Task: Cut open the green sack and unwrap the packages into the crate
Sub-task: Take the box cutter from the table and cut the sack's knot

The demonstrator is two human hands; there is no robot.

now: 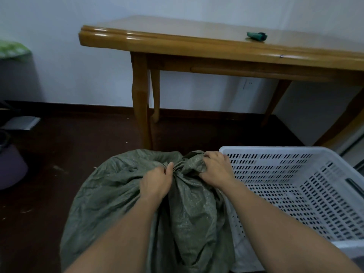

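While the sack [122, 194] stands uncut on the floor beside the empty crate [295, 186], your left hand [155, 184] and right hand [215, 169] clench its tied neck; cutting it likely calls for a blade, none visible.

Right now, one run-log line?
left hand: gripping sack neck | right hand: gripping sack top | green sack: uncut | crate: empty
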